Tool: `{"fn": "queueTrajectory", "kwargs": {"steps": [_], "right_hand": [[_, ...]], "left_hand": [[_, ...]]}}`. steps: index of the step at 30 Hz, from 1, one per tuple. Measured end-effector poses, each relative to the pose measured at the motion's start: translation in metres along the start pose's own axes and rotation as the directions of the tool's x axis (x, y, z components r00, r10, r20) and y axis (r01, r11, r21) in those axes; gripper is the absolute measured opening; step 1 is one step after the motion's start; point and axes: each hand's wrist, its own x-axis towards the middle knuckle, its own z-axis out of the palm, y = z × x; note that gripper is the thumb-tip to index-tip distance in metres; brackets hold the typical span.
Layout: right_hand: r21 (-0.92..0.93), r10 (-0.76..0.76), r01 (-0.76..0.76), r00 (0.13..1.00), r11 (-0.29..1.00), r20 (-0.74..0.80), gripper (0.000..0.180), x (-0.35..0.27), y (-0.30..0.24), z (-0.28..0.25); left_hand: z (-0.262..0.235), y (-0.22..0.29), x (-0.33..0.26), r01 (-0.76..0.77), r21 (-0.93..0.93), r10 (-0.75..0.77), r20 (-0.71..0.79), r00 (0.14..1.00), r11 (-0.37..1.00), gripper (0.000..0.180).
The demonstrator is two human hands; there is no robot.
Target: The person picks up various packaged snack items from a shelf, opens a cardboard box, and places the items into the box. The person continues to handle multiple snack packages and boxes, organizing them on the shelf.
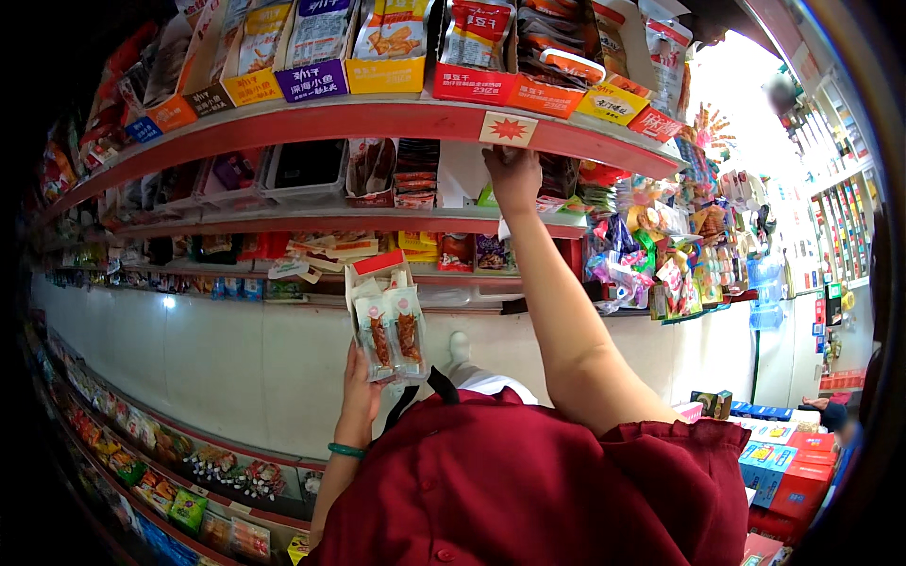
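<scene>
My left hand [361,382] holds up a small open display box of clear snack packets [389,321] in front of the shelves. My right hand [514,174] reaches up under the top red shelf edge [359,121], its fingers closed on something white [464,174] at the second shelf level. What exactly it grips is hidden by the hand. A green bracelet [345,451] sits on my left wrist.
Red-edged store shelves [311,219] hold boxes and bags of snacks across the top. Hanging candy and toys [651,255] crowd the right end. Lower shelves [179,472] with packets run along the left. Stacked boxes [783,462] stand at the lower right.
</scene>
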Motion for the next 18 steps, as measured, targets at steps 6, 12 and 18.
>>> {"fn": "queueTrajectory", "kwargs": {"steps": [6, 12, 18], "right_hand": [[-0.296, 0.316, -0.289, 0.947, 0.911, 0.048, 0.039, 0.014, 0.000, -0.001], [-0.157, 0.311, -0.295, 0.946, 0.943, 0.094, 0.037, 0.014, -0.017, -0.023], [0.027, 0.360, -0.369, 0.918, 0.929, 0.168, 0.035, -0.021, -0.006, -0.076]], "left_hand": [[0.001, 0.002, 0.000, -0.003, 0.025, 0.003, -0.017, 1.000, 1.000, 0.043], [-0.004, 0.005, -0.004, 0.002, 0.035, -0.002, 0.001, 1.000, 0.999, 0.041], [-0.006, 0.006, 0.003, 0.004, 0.024, -0.005, 0.042, 0.999, 1.000, 0.044]]}}
